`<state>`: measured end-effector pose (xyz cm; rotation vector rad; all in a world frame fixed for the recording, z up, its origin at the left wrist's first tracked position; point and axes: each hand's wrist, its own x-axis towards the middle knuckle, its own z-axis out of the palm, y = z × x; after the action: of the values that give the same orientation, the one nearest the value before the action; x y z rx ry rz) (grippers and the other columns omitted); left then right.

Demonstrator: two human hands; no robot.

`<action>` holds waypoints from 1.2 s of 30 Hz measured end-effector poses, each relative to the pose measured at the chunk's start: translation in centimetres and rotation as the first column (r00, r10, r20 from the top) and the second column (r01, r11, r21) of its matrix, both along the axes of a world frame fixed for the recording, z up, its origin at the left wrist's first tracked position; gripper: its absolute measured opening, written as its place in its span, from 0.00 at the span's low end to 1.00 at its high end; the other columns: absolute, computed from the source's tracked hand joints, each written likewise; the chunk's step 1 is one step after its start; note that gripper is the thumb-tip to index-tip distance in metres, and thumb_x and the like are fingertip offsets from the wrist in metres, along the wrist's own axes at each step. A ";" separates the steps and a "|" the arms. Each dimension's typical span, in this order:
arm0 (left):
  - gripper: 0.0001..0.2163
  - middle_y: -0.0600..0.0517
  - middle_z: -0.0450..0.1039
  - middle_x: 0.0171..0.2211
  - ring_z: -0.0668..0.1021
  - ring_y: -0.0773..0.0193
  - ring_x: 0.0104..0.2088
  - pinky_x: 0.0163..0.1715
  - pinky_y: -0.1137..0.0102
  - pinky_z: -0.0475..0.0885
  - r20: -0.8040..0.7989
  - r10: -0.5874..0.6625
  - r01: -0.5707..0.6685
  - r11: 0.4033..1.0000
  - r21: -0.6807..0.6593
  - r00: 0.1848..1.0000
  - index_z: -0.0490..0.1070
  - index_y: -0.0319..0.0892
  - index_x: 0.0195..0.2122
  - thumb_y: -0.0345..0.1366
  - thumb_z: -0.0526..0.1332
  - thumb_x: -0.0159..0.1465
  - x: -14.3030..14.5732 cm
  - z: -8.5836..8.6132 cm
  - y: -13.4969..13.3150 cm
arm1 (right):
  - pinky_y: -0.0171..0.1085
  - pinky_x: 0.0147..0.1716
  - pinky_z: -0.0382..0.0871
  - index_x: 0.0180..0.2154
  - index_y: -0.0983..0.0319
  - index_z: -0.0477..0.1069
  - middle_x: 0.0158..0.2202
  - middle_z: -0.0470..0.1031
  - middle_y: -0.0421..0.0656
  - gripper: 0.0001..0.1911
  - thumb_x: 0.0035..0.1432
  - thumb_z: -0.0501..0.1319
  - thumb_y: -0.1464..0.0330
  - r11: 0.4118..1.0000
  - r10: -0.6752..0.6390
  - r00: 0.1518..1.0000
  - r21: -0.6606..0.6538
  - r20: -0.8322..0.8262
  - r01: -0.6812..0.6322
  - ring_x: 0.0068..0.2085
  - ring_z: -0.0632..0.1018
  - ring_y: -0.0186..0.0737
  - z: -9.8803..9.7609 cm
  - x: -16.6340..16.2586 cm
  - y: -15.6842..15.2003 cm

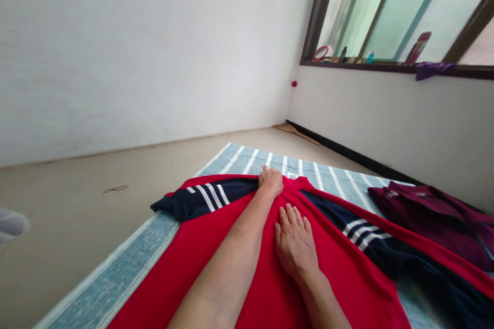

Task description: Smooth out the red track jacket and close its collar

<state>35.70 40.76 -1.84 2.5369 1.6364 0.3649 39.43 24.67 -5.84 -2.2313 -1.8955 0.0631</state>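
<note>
A red long-sleeved top (pixel 216 262) with navy, white-striped panels on its sleeves lies spread over a blue-and-white striped cloth (pixel 127 272). At the neck end, my left hand (pixel 270 181) has its fingers curled down on the fabric, closed on it by the collar. My right hand (pixel 296 241) rests flat on the red body just below, palm down and fingers stretched out. One sleeve reaches the cloth's left edge, ending in a navy part. The other runs off to the right, blurred near the bottom corner.
Folded maroon clothing (pixel 432 216) lies on the right of the striped cloth. A straw-coloured broom-like object (pixel 295 131) is on the floor by the corner. Small items, a round mirror (pixel 321 52) and a purple cloth (pixel 432 70) sit on the window ledge.
</note>
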 end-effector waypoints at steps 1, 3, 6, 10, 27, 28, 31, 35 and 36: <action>0.09 0.40 0.75 0.41 0.68 0.48 0.51 0.43 0.63 0.69 -0.008 -0.004 0.004 1.000 -0.001 1.000 0.76 0.38 0.37 0.29 0.58 0.59 -0.1 0.1 0.0 | 0.48 0.61 0.43 0.63 0.64 0.56 0.66 0.52 0.46 0.28 0.65 0.40 0.64 1.000 -0.001 1.000 -0.005 0.002 0.001 0.65 0.54 0.48 0.0 0.0 0.0; 0.08 0.41 0.76 0.39 0.68 0.49 0.51 0.46 0.60 0.66 -0.018 -0.008 0.008 1.000 0.007 1.000 0.76 0.39 0.36 0.29 0.58 0.59 -0.2 0.3 0.1 | 0.48 0.61 0.43 0.63 0.63 0.56 0.66 0.52 0.46 0.28 0.65 0.39 0.64 1.000 -0.002 1.000 -0.015 0.006 0.002 0.65 0.54 0.47 0.0 0.0 0.0; 0.08 0.42 0.76 0.39 0.68 0.49 0.51 0.50 0.57 0.62 -0.012 -0.010 0.011 0.999 0.033 1.000 0.76 0.39 0.36 0.30 0.58 0.58 -0.6 0.3 0.1 | 0.48 0.61 0.42 0.63 0.63 0.56 0.66 0.52 0.46 0.28 0.65 0.39 0.63 1.000 -0.002 1.000 -0.025 0.013 0.003 0.65 0.53 0.47 0.0 0.1 0.1; 0.11 0.43 0.75 0.43 0.69 0.51 0.51 0.52 0.56 0.59 0.032 0.013 -0.014 0.998 0.054 0.999 0.74 0.40 0.41 0.31 0.56 0.60 -1.0 -0.2 0.3 | 0.48 0.61 0.43 0.63 0.64 0.56 0.66 0.52 0.47 0.28 0.65 0.40 0.64 0.999 -0.002 1.000 -0.040 0.023 0.003 0.66 0.53 0.47 0.2 0.0 0.2; 0.14 0.42 0.75 0.45 0.73 0.52 0.49 0.45 0.66 0.68 0.039 0.081 -0.078 0.994 -0.071 0.996 0.74 0.39 0.45 0.30 0.53 0.62 -1.6 -0.6 1.9 | 0.38 0.42 0.62 0.43 0.63 0.72 0.45 0.73 0.50 0.17 0.65 0.45 0.68 0.999 0.038 0.990 0.012 0.137 -0.040 0.46 0.73 0.45 6.6 4.7 7.0; 0.14 0.42 0.75 0.45 0.73 0.53 0.49 0.46 0.66 0.68 0.039 0.078 -0.075 0.995 -0.072 0.996 0.73 0.38 0.45 0.30 0.52 0.62 -1.6 -0.7 2.0 | 0.38 0.44 0.62 0.42 0.63 0.72 0.45 0.73 0.50 0.16 0.64 0.47 0.70 0.999 0.050 0.988 0.000 0.144 -0.050 0.48 0.73 0.45 6.6 5.4 8.1; 0.16 0.43 0.75 0.46 0.73 0.54 0.50 0.46 0.67 0.68 0.041 0.067 -0.063 0.995 -0.078 0.997 0.73 0.38 0.47 0.30 0.51 0.62 -1.6 -0.7 2.1 | 0.42 0.49 0.62 0.44 0.63 0.72 0.47 0.72 0.49 0.14 0.64 0.49 0.70 0.996 0.075 0.986 -0.054 0.147 -0.068 0.51 0.71 0.46 6.2 7.5 11.0; 0.16 0.44 0.74 0.47 0.72 0.52 0.51 0.44 0.66 0.69 0.037 0.062 -0.058 0.994 -0.098 0.997 0.72 0.40 0.48 0.31 0.53 0.60 -1.6 -0.6 1.9 | 0.48 0.47 0.67 0.49 0.63 0.68 0.49 0.71 0.47 0.16 0.63 0.56 0.62 0.987 0.069 0.990 -0.152 0.120 -0.050 0.47 0.74 0.44 4.9 9.4 13.5; 0.16 0.44 0.74 0.47 0.71 0.51 0.51 0.44 0.66 0.69 0.034 0.059 -0.056 0.993 -0.102 0.998 0.72 0.41 0.48 0.31 0.53 0.60 -1.6 -0.5 1.8 | 0.48 0.45 0.69 0.49 0.63 0.68 0.48 0.71 0.46 0.17 0.62 0.58 0.61 0.983 0.074 0.991 -0.177 0.111 -0.053 0.46 0.74 0.43 4.6 9.7 13.9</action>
<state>34.06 42.60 -2.35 2.4004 1.6732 0.3239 49.11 38.57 -1.20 -2.3327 -2.0978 0.1136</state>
